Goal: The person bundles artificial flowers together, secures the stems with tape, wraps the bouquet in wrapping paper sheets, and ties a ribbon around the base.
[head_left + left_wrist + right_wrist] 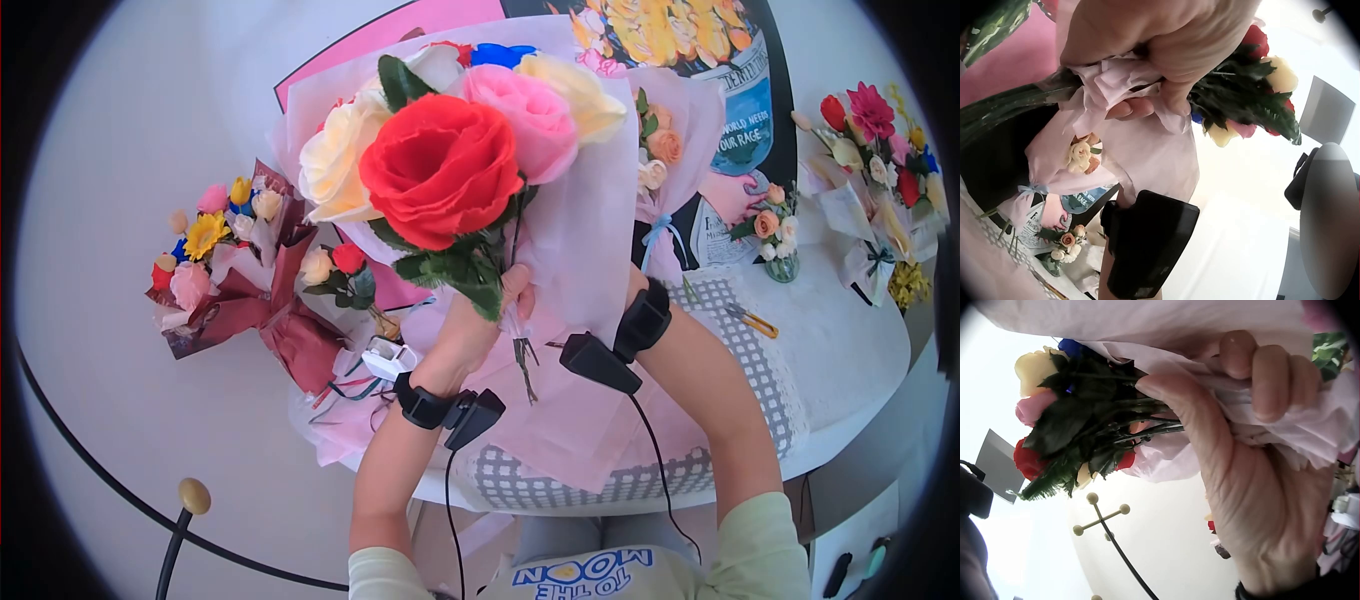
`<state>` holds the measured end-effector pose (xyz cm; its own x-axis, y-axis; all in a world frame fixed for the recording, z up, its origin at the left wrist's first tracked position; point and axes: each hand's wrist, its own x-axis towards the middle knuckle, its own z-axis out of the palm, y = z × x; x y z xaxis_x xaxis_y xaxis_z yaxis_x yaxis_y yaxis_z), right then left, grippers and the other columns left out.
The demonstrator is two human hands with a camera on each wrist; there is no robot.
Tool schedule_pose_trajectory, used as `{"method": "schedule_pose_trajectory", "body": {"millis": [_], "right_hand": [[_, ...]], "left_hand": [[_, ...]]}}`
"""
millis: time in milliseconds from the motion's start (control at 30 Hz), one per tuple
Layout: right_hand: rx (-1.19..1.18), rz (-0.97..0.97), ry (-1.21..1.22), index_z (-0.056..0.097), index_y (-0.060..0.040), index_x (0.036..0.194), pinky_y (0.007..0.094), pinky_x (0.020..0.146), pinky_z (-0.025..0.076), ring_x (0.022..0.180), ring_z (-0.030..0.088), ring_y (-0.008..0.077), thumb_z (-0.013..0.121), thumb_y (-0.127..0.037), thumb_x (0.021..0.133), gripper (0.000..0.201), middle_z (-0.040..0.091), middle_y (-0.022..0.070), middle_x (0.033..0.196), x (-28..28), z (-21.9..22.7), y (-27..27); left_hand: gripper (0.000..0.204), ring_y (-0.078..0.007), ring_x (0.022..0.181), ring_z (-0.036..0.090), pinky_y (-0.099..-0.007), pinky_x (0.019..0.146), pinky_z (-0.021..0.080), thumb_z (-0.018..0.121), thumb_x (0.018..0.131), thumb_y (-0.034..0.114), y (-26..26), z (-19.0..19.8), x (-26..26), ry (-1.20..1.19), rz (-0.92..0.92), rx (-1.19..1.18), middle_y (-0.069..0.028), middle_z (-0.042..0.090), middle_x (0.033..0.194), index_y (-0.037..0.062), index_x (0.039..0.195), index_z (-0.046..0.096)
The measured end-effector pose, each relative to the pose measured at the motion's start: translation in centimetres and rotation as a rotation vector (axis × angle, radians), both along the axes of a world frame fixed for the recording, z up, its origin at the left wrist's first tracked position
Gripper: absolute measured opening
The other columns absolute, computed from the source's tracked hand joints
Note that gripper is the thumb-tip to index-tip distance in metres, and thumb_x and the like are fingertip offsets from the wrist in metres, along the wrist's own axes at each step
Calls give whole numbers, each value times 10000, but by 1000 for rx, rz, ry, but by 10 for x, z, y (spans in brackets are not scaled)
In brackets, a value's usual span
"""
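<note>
My left hand (478, 325) grips the gathered stems of a bouquet, its thumb just below the blooms. A large red rose (440, 170) faces up, with a pink rose (522, 120), cream roses and a blue flower around it. Pale pink wrapping paper (590, 220) stands behind the flowers, and bare stems (525, 372) poke out below the grip. In the right wrist view, the left fingers (1270, 381) curl over crumpled paper. My right hand (636, 284) is at the wrapping's right edge, mostly hidden behind the paper; I cannot tell how its fingers lie.
A maroon-wrapped bouquet (285, 315) lies at left, a pink-wrapped one with a blue ribbon (660, 235) behind. Flowers in a glass vase (783, 266), orange-handled scissors (752, 320) and another bouquet (868, 215) are at right. Cables hang from both wrist cameras. A black stand (180, 540) is lower left.
</note>
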<state>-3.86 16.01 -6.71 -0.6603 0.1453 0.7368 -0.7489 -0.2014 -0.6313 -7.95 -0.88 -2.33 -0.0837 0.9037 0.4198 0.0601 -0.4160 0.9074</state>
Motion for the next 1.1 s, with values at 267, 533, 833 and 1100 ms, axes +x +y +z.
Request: {"method": "schedule_pose_trajectory", "body": {"millis": [267,533,833,1100], "right_hand": [[-292,-81,53,522,2,903,303,435,483,542,583,206,513,-181,822,200,559,107,695,31,25,-42],[-155,148,-38,503,-15,951,310,430,492,542,592,188,512,-223,826,243,570,118,735,20,5,-21],[-289,126,-2,476,-12,1003,305,494,497,627,591,183,503,-223,832,274,566,123,795,26,18,-25],[-517,136,-62,448,-10,1056,299,557,502,713,589,178,495,-224,838,309,562,129,855,56,-73,-89]], "left_hand": [[195,-140,598,465,-270,545,389,516,863,245,4,-3,-7,7,-112,24,-43,471,681,56,859,473],[163,-137,572,434,-262,520,359,500,870,200,1,1,-3,44,-44,-4,-30,445,648,64,789,463],[231,-65,453,306,-212,422,240,509,867,217,-32,22,-33,-113,-207,-314,30,322,537,82,720,393],[250,-61,448,309,-206,413,244,491,871,315,-83,2,-41,-107,-209,-601,25,322,553,72,914,451]]}}
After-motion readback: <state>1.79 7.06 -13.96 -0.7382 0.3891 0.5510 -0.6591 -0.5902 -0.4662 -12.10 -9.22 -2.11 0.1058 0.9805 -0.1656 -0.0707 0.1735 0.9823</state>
